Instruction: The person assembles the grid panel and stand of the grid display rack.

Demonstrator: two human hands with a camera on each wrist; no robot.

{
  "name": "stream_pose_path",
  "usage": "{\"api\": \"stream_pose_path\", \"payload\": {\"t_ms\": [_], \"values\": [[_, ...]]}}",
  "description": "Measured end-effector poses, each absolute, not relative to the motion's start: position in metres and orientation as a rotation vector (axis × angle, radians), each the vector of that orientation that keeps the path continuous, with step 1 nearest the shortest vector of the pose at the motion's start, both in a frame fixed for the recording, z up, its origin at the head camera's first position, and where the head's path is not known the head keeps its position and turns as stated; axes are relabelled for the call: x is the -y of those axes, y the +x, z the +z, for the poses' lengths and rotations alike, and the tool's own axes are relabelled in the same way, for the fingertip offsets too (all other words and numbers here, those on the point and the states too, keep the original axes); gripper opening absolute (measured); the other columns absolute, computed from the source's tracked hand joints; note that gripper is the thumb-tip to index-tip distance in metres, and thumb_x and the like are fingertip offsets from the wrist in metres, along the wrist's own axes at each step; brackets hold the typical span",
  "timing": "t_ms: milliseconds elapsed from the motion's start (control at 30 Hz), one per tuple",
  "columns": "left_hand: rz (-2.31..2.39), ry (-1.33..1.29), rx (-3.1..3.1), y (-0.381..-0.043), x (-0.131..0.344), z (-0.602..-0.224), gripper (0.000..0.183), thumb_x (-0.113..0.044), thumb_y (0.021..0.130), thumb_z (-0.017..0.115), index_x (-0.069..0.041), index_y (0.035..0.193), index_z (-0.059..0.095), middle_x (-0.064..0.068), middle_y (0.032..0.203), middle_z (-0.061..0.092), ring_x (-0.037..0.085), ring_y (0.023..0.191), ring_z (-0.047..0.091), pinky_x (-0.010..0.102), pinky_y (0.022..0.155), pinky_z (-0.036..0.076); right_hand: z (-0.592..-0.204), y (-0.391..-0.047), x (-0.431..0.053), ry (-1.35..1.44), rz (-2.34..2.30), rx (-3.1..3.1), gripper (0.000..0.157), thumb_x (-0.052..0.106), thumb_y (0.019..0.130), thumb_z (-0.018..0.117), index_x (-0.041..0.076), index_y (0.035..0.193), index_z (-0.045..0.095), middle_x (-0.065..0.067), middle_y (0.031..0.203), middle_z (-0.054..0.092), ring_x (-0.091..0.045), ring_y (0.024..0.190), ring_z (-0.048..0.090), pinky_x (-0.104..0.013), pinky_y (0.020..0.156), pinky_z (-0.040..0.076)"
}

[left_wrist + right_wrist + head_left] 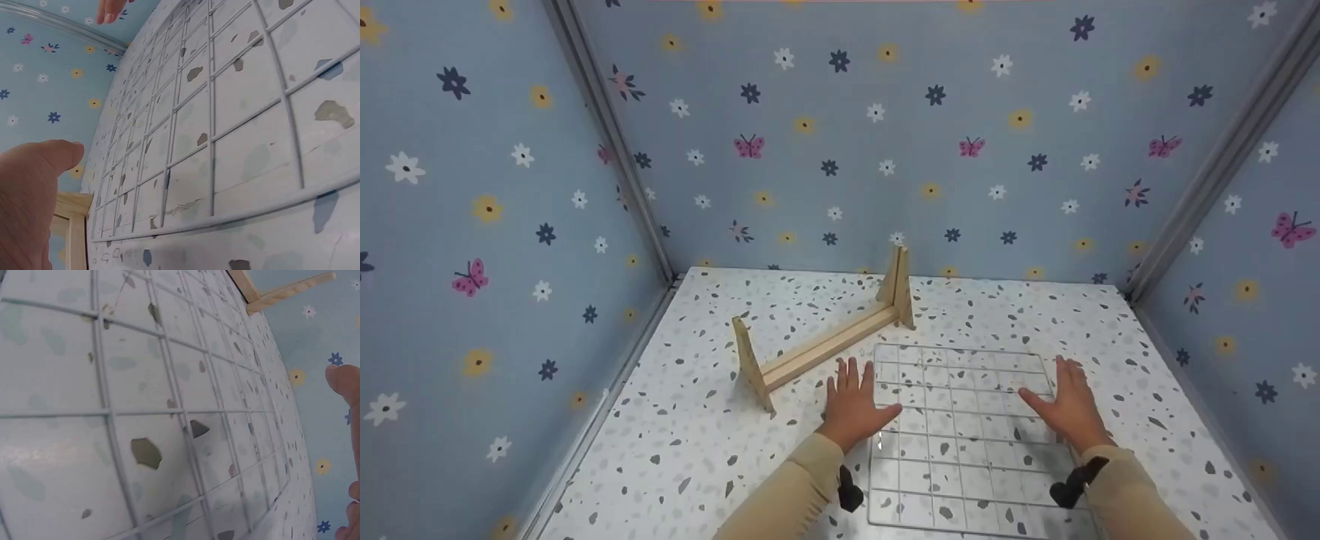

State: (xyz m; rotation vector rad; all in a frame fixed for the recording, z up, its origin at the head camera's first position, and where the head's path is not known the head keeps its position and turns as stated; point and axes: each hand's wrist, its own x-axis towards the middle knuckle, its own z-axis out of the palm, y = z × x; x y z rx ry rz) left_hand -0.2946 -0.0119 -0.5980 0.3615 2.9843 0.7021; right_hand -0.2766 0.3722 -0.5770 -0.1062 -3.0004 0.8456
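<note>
A white wire grid panel (pixel 960 349) lies on the speckled tabletop, its bars crossing in squares. My left hand (pixel 855 405) hovers at the panel's left edge with fingers straight and thumb spread over the wires. At the opposite edge is my right hand (pixel 1069 405), fingers extended and thumb pointing inward. Neither hand holds anything. In the left wrist view, the thumb (pixel 59 154) stands apart from the panel's wires (pixel 212 140). The right wrist view shows the grid close up, with part of the right hand (pixel 354 394) at the right border.
Behind the panel, to the left, stands a wooden frame (pixel 829 349) with two upright triangular ends joined by a rail. Flower-patterned walls (pixel 855 187) enclose the white speckled table (pixel 660 480) at the back and both sides. Metal posts (pixel 615 142) mark the corners.
</note>
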Motion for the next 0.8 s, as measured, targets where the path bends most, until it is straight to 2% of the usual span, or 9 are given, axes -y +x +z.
{"api": "stream_pose_path", "payload": {"t_ms": [100,333,533,667,800], "values": [[0.757,0.344,-2.961,-0.29,0.008,-0.605,0.097,-0.062,0.092,0.06,-0.004,0.161,0.024,0.026,0.166,0.011,0.044,0.153,0.006,0.062,0.121,0.01,-0.588,-0.27,-0.38,-0.14,0.84,3.01,0.114,0.065,0.092,0.061,-0.006,0.159,0.002,-0.036,0.162,0.001,-0.056,0.148,0.004,-0.071,0.115,0.012],[0.824,0.375,-2.937,-0.28,-0.007,-0.621,0.096,-0.06,0.093,0.061,0.0,0.159,0.025,0.026,0.165,0.014,0.042,0.153,0.008,0.059,0.121,0.015,-0.61,-0.251,-0.398,-0.167,0.888,3.046,0.112,0.058,0.095,0.062,-0.012,0.156,0.0,-0.039,0.16,0.001,-0.056,0.147,0.002,-0.067,0.117,0.008],[0.841,0.391,-2.925,-0.272,-0.015,-0.633,0.095,-0.057,0.093,0.062,0.004,0.157,0.028,0.027,0.163,0.019,0.044,0.152,0.015,0.059,0.12,0.017,-0.627,-0.242,-0.402,-0.272,1.004,3.123,0.114,0.061,0.095,0.059,-0.008,0.157,-0.005,-0.037,0.161,0.002,-0.054,0.148,0.003,-0.065,0.119,0.005],[0.823,0.4,-2.951,-0.271,-0.015,-0.639,0.094,-0.055,0.093,0.062,0.006,0.156,0.029,0.026,0.163,0.021,0.042,0.152,0.017,0.058,0.121,0.016,-0.635,-0.24,-0.401,-0.276,0.995,3.113,0.107,0.057,0.096,0.06,-0.006,0.159,0.001,-0.035,0.162,0.006,-0.055,0.148,0.005,-0.065,0.119,0.005],[0.774,0.392,-2.978,-0.267,-0.014,-0.646,0.092,-0.056,0.095,0.057,0.005,0.157,0.026,0.023,0.165,0.019,0.04,0.153,0.014,0.055,0.122,0.013,-0.642,-0.235,-0.4,-0.193,0.946,3.097,0.099,0.053,0.098,0.058,-0.007,0.159,0.006,-0.035,0.162,0.005,-0.054,0.148,0.001,-0.064,0.119,-0.001]]}}
